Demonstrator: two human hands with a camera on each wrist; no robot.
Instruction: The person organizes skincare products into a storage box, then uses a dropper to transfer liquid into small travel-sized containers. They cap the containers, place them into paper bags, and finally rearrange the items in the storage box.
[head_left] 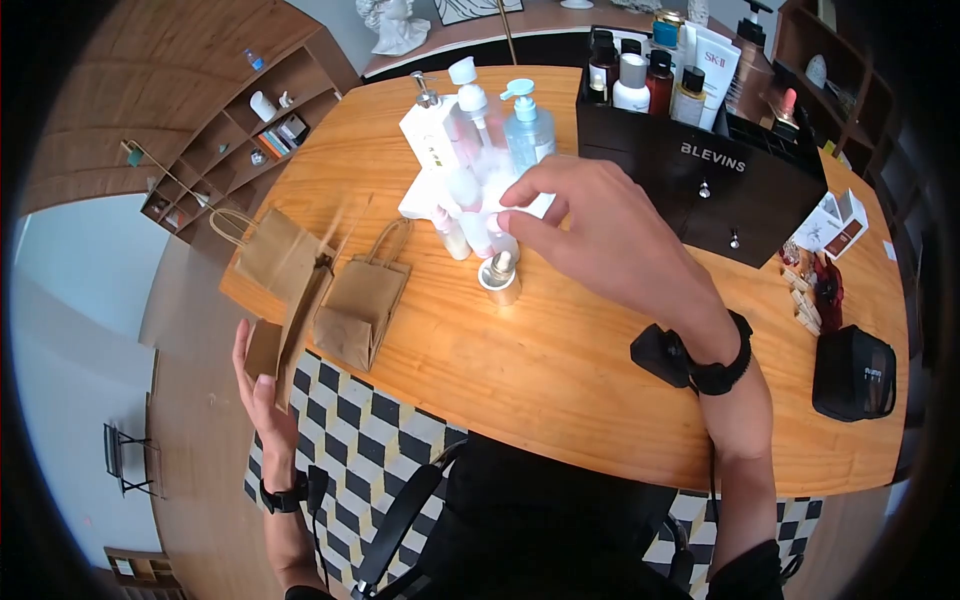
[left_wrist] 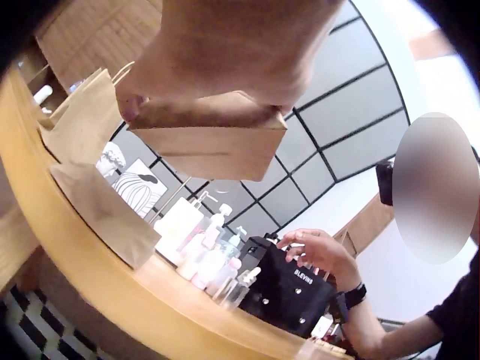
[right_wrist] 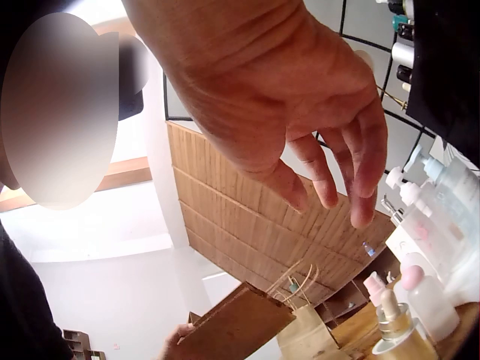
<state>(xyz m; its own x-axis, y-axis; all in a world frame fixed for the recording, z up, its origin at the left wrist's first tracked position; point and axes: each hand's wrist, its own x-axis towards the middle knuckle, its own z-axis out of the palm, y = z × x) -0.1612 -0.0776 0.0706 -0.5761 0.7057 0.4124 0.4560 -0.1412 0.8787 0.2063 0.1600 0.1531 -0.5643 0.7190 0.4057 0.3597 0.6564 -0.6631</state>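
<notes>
My left hand [head_left: 268, 405] holds a brown paper bag [head_left: 264, 348] by its bottom end, thumb and fingers on opposite sides. In the left wrist view the flat base of that paper bag [left_wrist: 217, 150] shows beneath the palm. My right hand [head_left: 610, 235] hangs above the table with fingers loosely bent and nothing between them, as the right wrist view shows. Below its fingertips stand a small dropper bottle [head_left: 500, 280], a pink-and-white bottle [head_left: 452, 236] and a blue pump bottle [head_left: 528, 130]. The right hand overlaps part of this bottle group in the head view.
Two more brown paper bags, one upright [head_left: 272, 250] and one lying flatter [head_left: 350, 305], are at the table's left edge. A black cosmetics box [head_left: 690, 170] full of bottles stands at the back right. A small black case [head_left: 853, 372] sits on the wooden table [head_left: 480, 370] at right.
</notes>
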